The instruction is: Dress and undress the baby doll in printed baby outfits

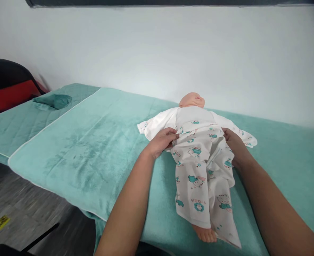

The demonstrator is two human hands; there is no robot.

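Note:
A baby doll [191, 100] lies on its back, its head toward the wall and one bare foot [205, 234] poking out of a trouser leg. It wears a white top [163, 121] with sleeves spread to both sides. White baby trousers [193, 177] with a teal and pink animal print cover its legs. At the waistband's left edge, my left hand [163, 140] pinches the trousers between thumb and fingers. My right hand [234, 144] grips the waistband's right edge, its fingertips partly hidden by cloth. The other foot is covered by the trouser leg.
A teal velvety cover [79, 142] with white piping lies over the long bed, which has a face hole [53, 102] at the left end. A black and red chair [10, 85] stands at far left. The white wall [135, 49] borders the far side.

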